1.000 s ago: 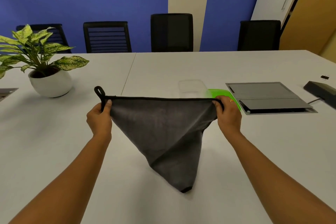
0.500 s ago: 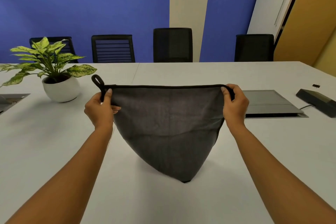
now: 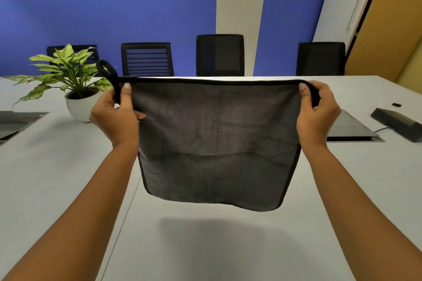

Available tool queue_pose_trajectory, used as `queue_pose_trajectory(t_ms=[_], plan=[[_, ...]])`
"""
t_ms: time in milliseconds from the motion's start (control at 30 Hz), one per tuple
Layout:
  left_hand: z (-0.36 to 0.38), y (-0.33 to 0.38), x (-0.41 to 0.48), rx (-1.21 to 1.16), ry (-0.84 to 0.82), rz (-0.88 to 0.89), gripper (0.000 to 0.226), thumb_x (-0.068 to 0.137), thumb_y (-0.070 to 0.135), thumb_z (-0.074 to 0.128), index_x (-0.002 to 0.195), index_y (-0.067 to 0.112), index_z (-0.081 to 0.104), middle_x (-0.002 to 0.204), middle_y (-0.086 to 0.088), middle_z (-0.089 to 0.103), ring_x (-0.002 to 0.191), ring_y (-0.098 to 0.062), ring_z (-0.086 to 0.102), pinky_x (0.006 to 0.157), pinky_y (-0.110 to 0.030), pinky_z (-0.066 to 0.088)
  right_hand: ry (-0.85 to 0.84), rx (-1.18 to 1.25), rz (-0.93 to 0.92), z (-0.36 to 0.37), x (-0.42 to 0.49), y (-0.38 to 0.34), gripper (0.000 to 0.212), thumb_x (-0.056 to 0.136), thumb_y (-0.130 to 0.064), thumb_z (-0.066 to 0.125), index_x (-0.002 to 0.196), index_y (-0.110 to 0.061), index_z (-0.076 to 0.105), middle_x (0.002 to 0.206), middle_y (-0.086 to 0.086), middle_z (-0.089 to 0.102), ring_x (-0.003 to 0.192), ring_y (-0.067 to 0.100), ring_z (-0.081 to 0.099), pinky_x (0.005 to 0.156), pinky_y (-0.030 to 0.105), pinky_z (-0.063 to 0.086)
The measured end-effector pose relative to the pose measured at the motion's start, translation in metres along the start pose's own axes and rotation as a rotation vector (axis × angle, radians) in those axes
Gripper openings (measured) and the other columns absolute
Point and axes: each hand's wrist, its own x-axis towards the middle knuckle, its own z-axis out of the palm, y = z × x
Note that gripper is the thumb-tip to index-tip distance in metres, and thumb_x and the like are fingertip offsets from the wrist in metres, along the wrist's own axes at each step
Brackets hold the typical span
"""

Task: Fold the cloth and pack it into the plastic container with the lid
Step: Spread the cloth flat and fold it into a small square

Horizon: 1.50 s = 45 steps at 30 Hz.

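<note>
We hold the cloth (image 3: 217,143) spread flat in the air above the counter (image 3: 45,166), left hand (image 3: 115,113) and right hand (image 3: 316,113) fingers pinching its top corners.

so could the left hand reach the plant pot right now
Probably yes: the pot sits just beyond the left hand and nothing stands between them. But that hand pinches a corner of the cloth, so it would have to let go first.

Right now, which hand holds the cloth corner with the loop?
The left hand: the loop stands above its thumb; the right hand holds a plain cloth corner.
</note>
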Motion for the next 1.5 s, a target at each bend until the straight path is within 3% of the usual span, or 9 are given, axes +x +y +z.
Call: queue_pose_trajectory(t_ms=[267, 400, 500, 633, 900, 1033, 1200, 1333, 1500], plan=[[0.015, -0.028, -0.005, 0.116, -0.137, -0.231, 0.021, 0.088, 0.034, 0.06, 0.078, 0.015, 0.062, 0.06, 0.008, 0.06, 0.033, 0.0, 0.055, 0.052, -0.02, 0.051, -0.207, -0.113, 0.108, 0.014, 0.001, 0.031, 0.023, 0.09, -0.022, 0.059, 0.101, -0.003, 0.065, 0.099, 0.016, 0.069, 0.085, 0.016, 0.059, 0.067, -0.004, 0.04], [0.024, -0.067, -0.012, 0.113, -0.263, -0.499, 0.02, 0.088, 0.026, 0.062, 0.073, 0.013, 0.062, 0.067, 0.0, 0.064, 0.04, -0.006, 0.062, 0.062, -0.026, 0.057, -0.365, -0.183, 0.28, 0.03, -0.014, 0.071, 0.02, 0.089, -0.021, 0.059, 0.099, -0.004, 0.064, 0.093, 0.013, 0.066, 0.082, 0.034, 0.065, 0.072, 0.042, 0.058], [0.036, -0.09, -0.014, 0.105, -0.317, -0.609, 0.016, 0.089, 0.022, 0.061, 0.094, 0.007, 0.065, 0.083, -0.006, 0.066, 0.06, -0.014, 0.067, 0.078, -0.03, 0.056, -0.413, -0.223, 0.36, 0.046, -0.02, 0.093, 0.019, 0.09, -0.019, 0.059, 0.098, -0.003, 0.064, 0.093, 0.015, 0.065, 0.084, 0.034, 0.064, 0.077, 0.052, 0.056], [0.055, -0.117, -0.012, 0.1, -0.349, -0.698, 0.023, 0.089, 0.017, 0.061, 0.107, 0.003, 0.063, 0.095, -0.009, 0.065, 0.07, -0.016, 0.066, 0.084, -0.029, 0.054, -0.465, -0.262, 0.392, 0.068, -0.021, 0.119, 0.021, 0.091, -0.014, 0.056, 0.101, 0.003, 0.062, 0.1, 0.023, 0.066, 0.093, 0.037, 0.062, 0.086, 0.045, 0.051], [0.092, -0.162, -0.002, 0.06, -0.387, -0.864, 0.011, 0.087, 0.004, 0.057, 0.095, 0.002, 0.062, 0.107, -0.014, 0.062, 0.107, -0.032, 0.061, 0.1, -0.041, 0.048, -0.463, -0.293, 0.406, 0.107, -0.024, 0.163, 0.019, 0.092, -0.01, 0.053, 0.1, 0.006, 0.061, 0.099, 0.025, 0.065, 0.089, 0.032, 0.058, 0.061, 0.015, 0.027], [0.104, -0.177, -0.003, -0.08, -0.268, -0.997, 0.023, 0.089, 0.01, 0.05, 0.107, 0.001, 0.06, 0.105, -0.012, 0.061, 0.089, -0.024, 0.065, 0.092, -0.032, 0.053, -0.445, -0.249, 0.452, 0.117, -0.031, 0.181, 0.026, 0.092, -0.023, 0.055, 0.088, 0.002, 0.063, 0.083, 0.016, 0.063, 0.075, 0.021, 0.051, 0.057, 0.016, 0.027], [0.104, -0.195, -0.012, -0.197, -0.212, -1.1, 0.05, 0.092, 0.041, 0.05, 0.127, 0.005, 0.047, 0.112, -0.013, 0.055, 0.1, -0.026, 0.06, 0.096, -0.036, 0.051, -0.406, -0.211, 0.614, 0.119, -0.048, 0.197, 0.037, 0.093, -0.028, 0.053, 0.079, 0.004, 0.064, 0.077, 0.015, 0.063, 0.074, 0.024, 0.054, 0.058, 0.021, 0.029], [0.094, -0.203, -0.025, -0.098, -0.275, -1.12, 0.016, 0.085, 0.011, 0.065, 0.093, -0.001, 0.061, 0.09, -0.01, 0.062, 0.091, -0.022, 0.065, 0.091, -0.028, 0.052, -0.421, -0.265, 0.718, 0.108, -0.067, 0.205, 0.014, 0.087, -0.014, 0.061, 0.091, -0.002, 0.068, 0.094, 0.019, 0.069, 0.088, 0.028, 0.061, 0.077, 0.025, 0.041], [0.071, -0.211, -0.041, 0.048, -0.362, -1.051, 0.03, 0.081, -0.012, 0.059, 0.11, -0.007, 0.061, 0.092, -0.009, 0.064, 0.079, -0.015, 0.062, 0.091, -0.026, 0.046, -0.374, -0.223, 0.923, 0.091, -0.089, 0.206, 0.044, 0.081, 0.004, 0.065, 0.122, -0.004, 0.051, 0.129, 0.019, 0.053, 0.114, 0.032, 0.057, 0.088, 0.033, 0.045]])
